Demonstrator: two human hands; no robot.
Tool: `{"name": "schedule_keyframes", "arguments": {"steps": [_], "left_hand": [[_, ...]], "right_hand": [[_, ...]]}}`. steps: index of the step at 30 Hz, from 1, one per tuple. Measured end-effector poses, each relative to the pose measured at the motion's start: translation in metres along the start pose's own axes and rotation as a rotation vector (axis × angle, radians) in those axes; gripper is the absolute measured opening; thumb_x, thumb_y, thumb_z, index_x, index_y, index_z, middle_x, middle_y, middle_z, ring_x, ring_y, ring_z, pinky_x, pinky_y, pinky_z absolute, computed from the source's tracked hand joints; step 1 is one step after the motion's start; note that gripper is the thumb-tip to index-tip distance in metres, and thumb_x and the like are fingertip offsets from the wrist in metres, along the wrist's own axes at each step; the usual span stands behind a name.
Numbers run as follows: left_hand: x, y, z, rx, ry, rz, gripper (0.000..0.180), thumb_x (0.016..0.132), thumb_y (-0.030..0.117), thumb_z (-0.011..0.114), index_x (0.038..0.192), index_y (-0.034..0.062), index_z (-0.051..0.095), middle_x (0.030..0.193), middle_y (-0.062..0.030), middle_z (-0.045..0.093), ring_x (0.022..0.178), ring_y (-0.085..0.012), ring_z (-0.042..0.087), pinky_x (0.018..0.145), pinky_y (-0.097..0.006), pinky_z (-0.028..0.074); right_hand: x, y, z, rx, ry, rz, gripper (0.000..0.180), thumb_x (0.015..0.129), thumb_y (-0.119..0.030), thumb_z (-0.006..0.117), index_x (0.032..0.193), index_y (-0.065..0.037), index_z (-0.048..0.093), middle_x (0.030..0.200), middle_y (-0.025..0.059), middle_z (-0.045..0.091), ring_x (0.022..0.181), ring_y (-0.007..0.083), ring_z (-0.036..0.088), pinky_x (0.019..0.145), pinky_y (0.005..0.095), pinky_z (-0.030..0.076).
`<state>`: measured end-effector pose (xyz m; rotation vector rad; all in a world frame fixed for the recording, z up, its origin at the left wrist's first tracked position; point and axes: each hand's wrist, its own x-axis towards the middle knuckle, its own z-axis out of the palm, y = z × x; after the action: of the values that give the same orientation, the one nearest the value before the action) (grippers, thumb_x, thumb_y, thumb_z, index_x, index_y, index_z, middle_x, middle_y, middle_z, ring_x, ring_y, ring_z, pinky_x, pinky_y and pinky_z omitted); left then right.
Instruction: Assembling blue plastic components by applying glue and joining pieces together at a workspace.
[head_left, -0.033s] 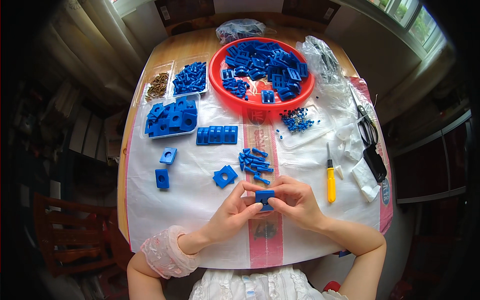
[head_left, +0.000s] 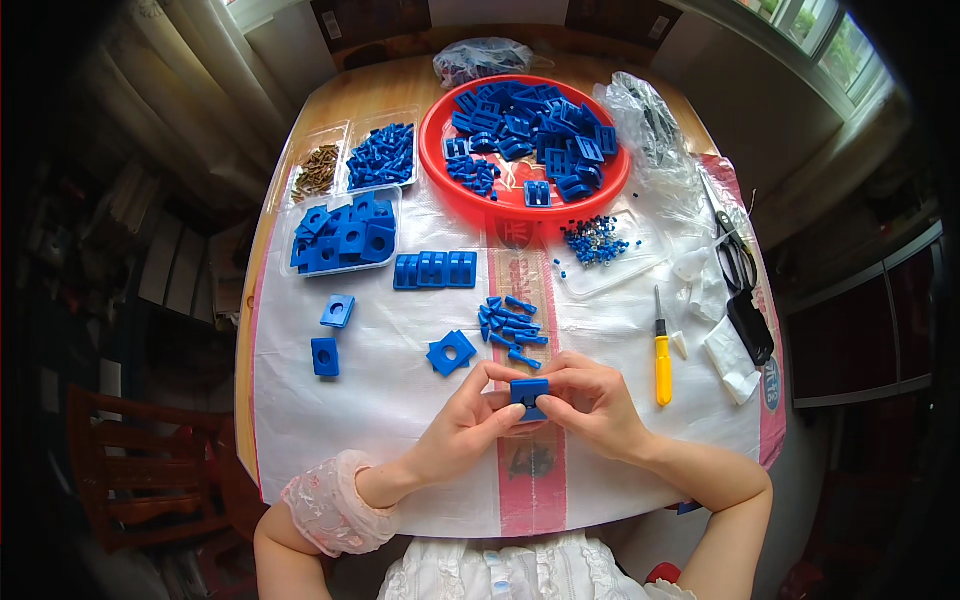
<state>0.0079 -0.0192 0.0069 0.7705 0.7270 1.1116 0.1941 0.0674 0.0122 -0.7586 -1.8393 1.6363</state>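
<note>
On the white sheet (head_left: 400, 400) we are pinching one small blue block (head_left: 529, 394) with left hand (head_left: 470, 425) and right hand (head_left: 592, 400), fingers closed around it.

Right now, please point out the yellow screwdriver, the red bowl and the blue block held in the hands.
yellow screwdriver (head_left: 663, 368): head view, on its handle.
red bowl (head_left: 432, 140): head view, on its left rim.
blue block (head_left: 529, 395): head view, on its front face.

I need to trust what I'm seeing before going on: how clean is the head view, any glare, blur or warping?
Head view: even daylight, soft shadows; the blue block between left hand and right hand is sharp. Mild sheen on the clear bags. Fisheye bends the table edge, and the corners go dark.
</note>
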Motion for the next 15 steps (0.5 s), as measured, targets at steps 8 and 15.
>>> {"name": "schedule_keyframes", "arguments": {"steps": [8,15], "left_hand": [[-0.0002,-0.0014,-0.0013,-0.047,0.026,-0.055,0.025,0.099,0.003,0.043,0.121,0.0050,0.032,0.125,-0.0216,0.053,0.118,-0.0277,0.055,0.104,-0.044,0.046],[0.0003,-0.0005,-0.0018,-0.074,0.036,-0.088,0.025,0.099,0.004,0.045,0.120,0.0050,0.032,0.124,-0.0224,0.054,0.117,-0.0291,0.057,0.104,-0.045,0.046]], "right_hand": [[-0.0011,0.0037,-0.0003,0.047,-0.008,0.005,0.012,0.083,-0.003,0.067,0.094,0.003,0.068,0.088,0.0069,0.060,0.078,0.0127,0.056,0.065,0.0253,0.045],[-0.0008,0.0039,-0.0006,0.045,-0.013,-0.007,0.012,0.084,-0.003,0.067,0.094,0.004,0.067,0.088,0.0064,0.059,0.077,0.0111,0.056,0.064,0.0237,0.044]]}}
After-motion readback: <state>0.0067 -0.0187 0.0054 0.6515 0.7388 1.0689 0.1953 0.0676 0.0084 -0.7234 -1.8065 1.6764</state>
